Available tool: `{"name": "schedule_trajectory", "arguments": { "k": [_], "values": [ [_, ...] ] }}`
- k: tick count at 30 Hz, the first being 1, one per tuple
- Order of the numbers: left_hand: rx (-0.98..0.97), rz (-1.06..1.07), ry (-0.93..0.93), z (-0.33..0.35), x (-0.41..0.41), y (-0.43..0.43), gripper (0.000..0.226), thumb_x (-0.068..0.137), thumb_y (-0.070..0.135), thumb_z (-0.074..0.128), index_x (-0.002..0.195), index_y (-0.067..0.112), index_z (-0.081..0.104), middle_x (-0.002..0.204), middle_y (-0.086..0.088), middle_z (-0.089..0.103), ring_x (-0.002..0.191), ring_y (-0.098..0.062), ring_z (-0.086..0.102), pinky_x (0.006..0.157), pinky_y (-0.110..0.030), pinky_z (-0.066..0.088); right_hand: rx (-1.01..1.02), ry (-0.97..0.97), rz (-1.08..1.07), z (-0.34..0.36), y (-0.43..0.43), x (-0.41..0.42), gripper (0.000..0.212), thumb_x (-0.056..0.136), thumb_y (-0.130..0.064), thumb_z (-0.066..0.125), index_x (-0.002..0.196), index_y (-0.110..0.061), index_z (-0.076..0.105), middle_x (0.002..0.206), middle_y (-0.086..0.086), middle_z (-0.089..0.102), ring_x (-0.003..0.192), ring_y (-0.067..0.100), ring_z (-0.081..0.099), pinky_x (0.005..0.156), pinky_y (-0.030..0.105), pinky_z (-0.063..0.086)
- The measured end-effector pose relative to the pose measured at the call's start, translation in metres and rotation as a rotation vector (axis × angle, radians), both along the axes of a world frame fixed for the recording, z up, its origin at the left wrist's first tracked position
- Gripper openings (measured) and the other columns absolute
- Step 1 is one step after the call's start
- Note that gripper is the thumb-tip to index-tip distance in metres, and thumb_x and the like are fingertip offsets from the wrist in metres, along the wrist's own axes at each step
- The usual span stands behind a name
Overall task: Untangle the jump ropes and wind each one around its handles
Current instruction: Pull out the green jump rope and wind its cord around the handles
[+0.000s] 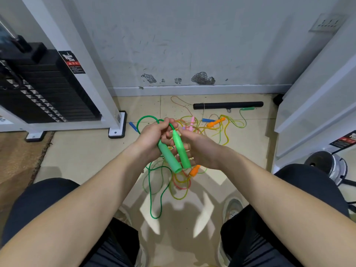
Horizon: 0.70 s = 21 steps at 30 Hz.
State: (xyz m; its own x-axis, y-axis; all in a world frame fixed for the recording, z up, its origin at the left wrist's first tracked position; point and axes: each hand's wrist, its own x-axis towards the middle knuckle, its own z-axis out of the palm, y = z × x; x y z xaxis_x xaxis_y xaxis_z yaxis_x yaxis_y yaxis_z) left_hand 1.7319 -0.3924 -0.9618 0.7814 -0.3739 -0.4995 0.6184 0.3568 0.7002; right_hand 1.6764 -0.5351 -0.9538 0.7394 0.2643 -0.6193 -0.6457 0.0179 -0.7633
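Note:
Two green handles (178,154) of one jump rope lie side by side between my hands, above the floor. My left hand (154,138) grips the left handle and pinches the green rope (143,119), which arcs up in a loop over my fingers. My right hand (200,149) holds the right handle from behind. The rest of the green rope (154,199) hangs down to the tiles in loose loops. A tangle of yellow and pink ropes (221,128) lies on the floor beyond my hands, with orange (215,122), blue (208,120) and pink (192,122) handles in it.
A black foam bar (228,105) lies by the wall. A weight-stack machine (48,93) stands at the left, and a white frame (316,105) at the right. Another orange handle (194,170) lies under my right hand. A blue handle (133,126) rests near the machine's foot. My knees frame the bottom.

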Motion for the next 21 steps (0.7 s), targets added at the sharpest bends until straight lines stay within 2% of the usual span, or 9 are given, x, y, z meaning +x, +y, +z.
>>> {"name": "schedule_trajectory", "arguments": {
  "k": [2,4,8,12,14,17,19,21],
  "values": [
    [0.018,0.023,0.032,-0.002,0.005,0.003,0.026,0.107,0.022,0.040,0.093,0.008,0.055,0.079,-0.004,0.059,0.042,-0.004,0.038,0.033,-0.012,0.031,-0.014,-0.052,-0.039,0.001,0.005,-0.002,0.027,0.104,-0.033,0.049,0.116,-0.015,0.066,0.088,0.004,0.065,0.061,0.011,0.063,0.058,0.024,0.053],
    [0.056,0.040,0.056,-0.004,0.007,0.003,0.027,0.107,0.022,0.040,0.092,0.007,0.058,0.080,-0.005,0.064,0.041,-0.006,0.040,0.035,-0.014,0.032,-0.074,-0.099,-0.018,0.001,0.009,-0.003,0.024,0.105,-0.023,0.049,0.117,-0.010,0.064,0.091,0.006,0.064,0.062,0.012,0.062,0.057,0.026,0.053],
    [0.242,0.093,-0.020,-0.012,0.008,-0.008,0.030,0.107,0.010,0.036,0.085,0.007,0.056,0.077,-0.008,0.062,0.041,-0.009,0.038,0.037,-0.013,0.031,-0.020,-0.057,-0.033,-0.002,0.012,-0.004,0.024,0.104,-0.025,0.049,0.113,-0.007,0.062,0.084,0.011,0.069,0.065,0.027,0.068,0.061,0.034,0.056],
    [0.400,0.145,-0.165,-0.028,0.005,-0.018,0.030,0.108,0.013,0.036,0.085,0.012,0.055,0.063,-0.001,0.060,0.041,-0.010,0.046,0.041,-0.016,0.036,-0.038,-0.035,-0.056,-0.010,0.016,0.000,0.027,0.105,-0.021,0.044,0.117,-0.001,0.059,0.082,0.011,0.068,0.058,0.025,0.068,0.054,0.032,0.055],
    [0.436,0.168,-0.162,-0.034,0.006,-0.023,0.029,0.108,0.017,0.038,0.087,0.014,0.056,0.061,0.003,0.063,0.046,-0.011,0.050,0.044,-0.017,0.039,-0.091,-0.049,-0.035,-0.017,0.019,-0.002,0.022,0.105,-0.021,0.046,0.111,-0.006,0.060,0.090,0.013,0.070,0.067,0.022,0.071,0.056,0.034,0.059],
    [0.486,0.186,-0.164,-0.042,0.008,-0.030,0.026,0.108,0.018,0.037,0.092,0.014,0.058,0.063,0.001,0.067,0.050,-0.011,0.055,0.050,-0.018,0.044,-0.088,-0.068,-0.031,-0.028,0.025,-0.004,0.023,0.106,-0.024,0.045,0.117,-0.010,0.059,0.105,0.017,0.071,0.081,0.026,0.073,0.060,0.039,0.061],
    [0.473,0.176,-0.151,-0.045,0.010,-0.032,0.028,0.108,0.020,0.035,0.094,0.014,0.058,0.063,0.000,0.069,0.059,-0.018,0.057,0.060,-0.026,0.047,-0.157,-0.129,-0.002,-0.036,0.026,-0.001,0.023,0.106,-0.025,0.043,0.119,-0.013,0.057,0.107,0.021,0.070,0.085,0.027,0.072,0.061,0.039,0.060],
    [0.477,0.135,-0.099,-0.045,0.012,-0.032,0.031,0.109,0.027,0.035,0.094,0.013,0.058,0.060,0.000,0.070,0.062,-0.020,0.060,0.065,-0.030,0.048,-0.248,-0.219,0.033,-0.043,0.027,0.002,0.022,0.105,-0.025,0.042,0.119,-0.014,0.054,0.101,0.020,0.069,0.085,0.027,0.070,0.065,0.043,0.060]
  ]
}}
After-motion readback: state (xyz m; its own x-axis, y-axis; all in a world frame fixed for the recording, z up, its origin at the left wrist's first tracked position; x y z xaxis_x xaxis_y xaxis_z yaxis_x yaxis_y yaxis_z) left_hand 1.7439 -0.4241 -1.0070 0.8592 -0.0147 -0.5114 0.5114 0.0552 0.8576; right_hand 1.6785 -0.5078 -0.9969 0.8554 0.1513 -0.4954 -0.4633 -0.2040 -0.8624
